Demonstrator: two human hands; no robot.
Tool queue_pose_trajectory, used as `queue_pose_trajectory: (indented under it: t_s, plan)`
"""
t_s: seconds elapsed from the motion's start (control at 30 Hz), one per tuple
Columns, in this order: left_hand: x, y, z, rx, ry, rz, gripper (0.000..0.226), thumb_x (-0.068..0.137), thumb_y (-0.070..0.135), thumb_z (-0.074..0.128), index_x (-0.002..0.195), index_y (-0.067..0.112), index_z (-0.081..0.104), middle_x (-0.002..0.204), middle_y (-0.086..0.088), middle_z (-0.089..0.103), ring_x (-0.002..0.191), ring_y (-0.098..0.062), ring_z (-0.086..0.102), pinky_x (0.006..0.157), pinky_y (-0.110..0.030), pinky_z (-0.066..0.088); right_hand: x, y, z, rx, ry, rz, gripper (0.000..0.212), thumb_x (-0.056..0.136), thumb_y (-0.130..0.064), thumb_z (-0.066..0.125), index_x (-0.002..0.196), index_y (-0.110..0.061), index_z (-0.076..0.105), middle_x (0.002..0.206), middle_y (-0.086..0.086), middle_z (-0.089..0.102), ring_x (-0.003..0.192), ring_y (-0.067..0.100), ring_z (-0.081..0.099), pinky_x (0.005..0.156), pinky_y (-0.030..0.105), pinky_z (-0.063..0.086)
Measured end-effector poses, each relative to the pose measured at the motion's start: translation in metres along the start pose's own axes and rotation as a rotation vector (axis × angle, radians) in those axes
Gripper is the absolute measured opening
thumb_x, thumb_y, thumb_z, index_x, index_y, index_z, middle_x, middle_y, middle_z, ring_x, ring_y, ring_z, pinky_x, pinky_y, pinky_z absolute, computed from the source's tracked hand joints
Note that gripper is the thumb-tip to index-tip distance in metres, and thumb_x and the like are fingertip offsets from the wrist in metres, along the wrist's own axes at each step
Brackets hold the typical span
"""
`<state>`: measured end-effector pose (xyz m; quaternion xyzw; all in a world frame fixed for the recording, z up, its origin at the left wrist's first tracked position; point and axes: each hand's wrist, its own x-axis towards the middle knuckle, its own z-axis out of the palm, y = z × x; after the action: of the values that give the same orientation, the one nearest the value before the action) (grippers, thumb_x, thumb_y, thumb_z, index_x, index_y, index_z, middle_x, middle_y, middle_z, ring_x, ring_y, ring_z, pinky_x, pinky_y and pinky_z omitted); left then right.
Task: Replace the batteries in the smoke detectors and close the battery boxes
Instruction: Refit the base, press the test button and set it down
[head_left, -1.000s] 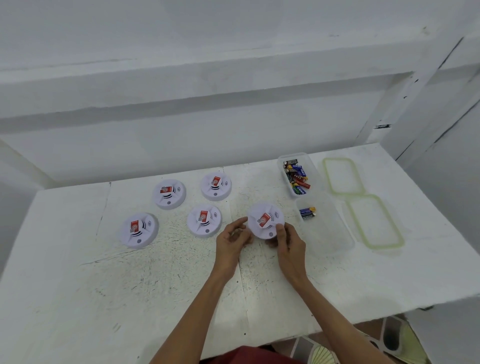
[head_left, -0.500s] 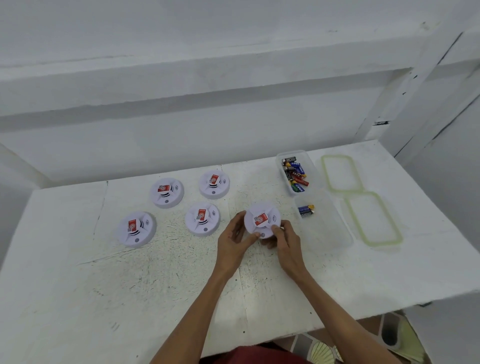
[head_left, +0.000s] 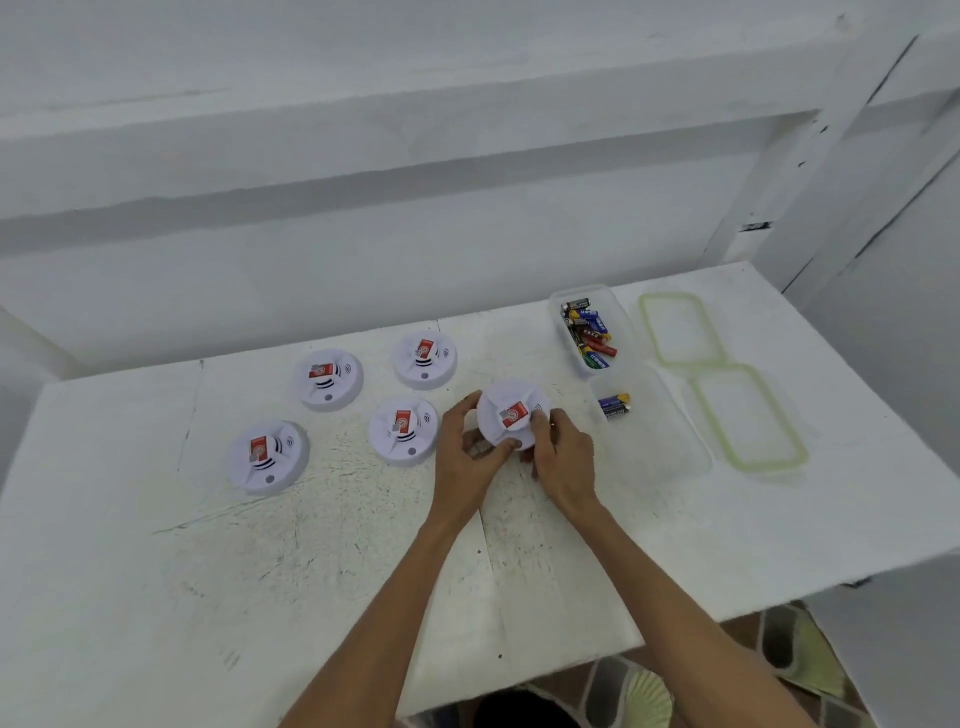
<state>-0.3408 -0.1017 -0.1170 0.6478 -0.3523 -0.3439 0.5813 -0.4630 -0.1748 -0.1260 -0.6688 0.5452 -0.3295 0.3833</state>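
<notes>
Near the middle of the white bench (head_left: 311, 571), the left hand (head_left: 467, 452) and the right hand (head_left: 563, 462) both grip one smoke detector (head_left: 511, 413) by its round edge. It is tipped up off the bench, with its face toward the camera. I think the job now is to turn it over and find the battery box, which I guess is on the back. It would be good to keep the fingers on the rim and turn slowly. The shell looks smooth, so it could slip.

Its red sticker (head_left: 514, 415) has writing, but it is too small to read. Four other detectors (head_left: 402, 428) lie face up toward the left side, each with the same sticker.

Toward the right side, a clear box (head_left: 660, 441) holds two batteries (head_left: 614, 407). Behind it, nearer the back edge, a second clear box (head_left: 621, 322) holds a heap of batteries (head_left: 589, 335). Their labels are too small to read. Two green-rimmed lids (head_left: 748, 415) lie by the right edge.
</notes>
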Motion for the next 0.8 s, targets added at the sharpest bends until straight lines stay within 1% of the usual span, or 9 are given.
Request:
queue_pose_trajectory:
  t_s: [0.07, 0.13, 0.2, 0.27, 0.33, 0.4, 0.57, 0.73, 0.8]
  plan:
    - [0.003, -0.005, -0.001, 0.005, -0.015, 0.022, 0.073, 0.088, 0.011, 0.082, 0.151, 0.014, 0.046, 0.145, 0.000, 0.060, 0.126, -0.012, 0.063, 0.103, -0.041, 0.057, 0.001, 0.004, 0.004, -0.028, 0.046, -0.034, 0.056, 0.093, -0.065, 0.031, 0.082, -0.017, 0.057, 0.062, -0.002, 0.064, 0.051, 0.017, 0.061, 0.052, 0.044, 0.052]
    - [0.004, -0.013, 0.000, -0.002, -0.040, 0.070, 0.072, 0.090, 0.011, 0.080, 0.153, 0.015, 0.044, 0.146, -0.003, 0.061, 0.128, -0.016, 0.063, 0.104, -0.042, 0.057, 0.001, 0.005, 0.005, -0.006, 0.080, -0.070, 0.052, 0.092, -0.062, 0.031, 0.093, -0.018, 0.059, 0.066, -0.006, 0.064, 0.051, 0.012, 0.060, 0.048, 0.037, 0.051]
    - [0.004, -0.015, 0.002, 0.002, -0.061, 0.094, 0.072, 0.093, 0.011, 0.077, 0.155, 0.017, 0.042, 0.149, 0.001, 0.059, 0.132, -0.013, 0.061, 0.106, -0.037, 0.055, 0.001, 0.007, 0.003, 0.033, 0.066, -0.087, 0.047, 0.092, -0.058, 0.033, 0.100, -0.020, 0.059, 0.067, -0.009, 0.065, 0.049, 0.009, 0.059, 0.045, 0.031, 0.049]
    - [0.001, -0.013, 0.003, 0.029, -0.065, 0.119, 0.075, 0.094, 0.016, 0.075, 0.158, 0.023, 0.037, 0.154, 0.011, 0.052, 0.137, -0.008, 0.055, 0.108, -0.032, 0.053, -0.002, 0.007, 0.003, 0.052, 0.051, -0.106, 0.041, 0.092, -0.055, 0.035, 0.092, -0.021, 0.057, 0.060, -0.008, 0.061, 0.046, 0.010, 0.057, 0.046, 0.034, 0.047]
    - [0.001, -0.013, 0.005, 0.050, -0.083, 0.123, 0.079, 0.095, 0.027, 0.074, 0.161, 0.026, 0.032, 0.159, 0.014, 0.046, 0.142, -0.009, 0.050, 0.112, -0.038, 0.050, -0.002, 0.008, 0.004, 0.081, 0.046, -0.099, 0.035, 0.095, -0.052, 0.039, 0.087, -0.023, 0.055, 0.058, -0.006, 0.060, 0.046, 0.011, 0.057, 0.046, 0.037, 0.046]
    - [0.002, -0.014, 0.004, 0.044, -0.087, 0.102, 0.081, 0.093, 0.032, 0.073, 0.162, 0.025, 0.030, 0.160, 0.010, 0.045, 0.143, -0.010, 0.049, 0.113, -0.045, 0.049, -0.002, 0.008, 0.004, 0.109, 0.030, -0.087, 0.029, 0.100, -0.046, 0.044, 0.091, -0.022, 0.059, 0.061, -0.007, 0.063, 0.049, 0.009, 0.059, 0.048, 0.029, 0.047]
    - [0.003, -0.016, 0.000, -0.019, -0.079, 0.064, 0.078, 0.094, 0.010, 0.074, 0.160, 0.022, 0.034, 0.155, 0.004, 0.052, 0.136, -0.011, 0.057, 0.106, -0.044, 0.055, -0.002, 0.007, 0.001, 0.110, -0.015, -0.092, 0.030, 0.102, -0.042, 0.047, 0.088, -0.020, 0.061, 0.063, -0.005, 0.067, 0.057, 0.006, 0.063, 0.055, 0.021, 0.048]
    - [0.003, -0.013, 0.002, -0.002, -0.062, 0.087, 0.079, 0.089, 0.021, 0.073, 0.158, 0.018, 0.035, 0.154, 0.000, 0.052, 0.136, -0.015, 0.056, 0.105, -0.047, 0.056, -0.003, 0.003, 0.000, 0.057, -0.016, -0.112, 0.027, 0.102, -0.042, 0.044, 0.093, -0.022, 0.060, 0.063, -0.010, 0.066, 0.060, 0.000, 0.063, 0.054, 0.012, 0.043]
    - [0.001, -0.012, 0.002, 0.007, -0.052, 0.086, 0.080, 0.089, 0.021, 0.073, 0.158, 0.017, 0.035, 0.154, -0.001, 0.051, 0.137, -0.016, 0.056, 0.104, -0.049, 0.056, -0.004, 0.003, 0.001, 0.039, -0.009, -0.113, 0.027, 0.102, -0.043, 0.044, 0.095, -0.023, 0.061, 0.066, -0.011, 0.065, 0.063, -0.001, 0.063, 0.054, 0.013, 0.043]
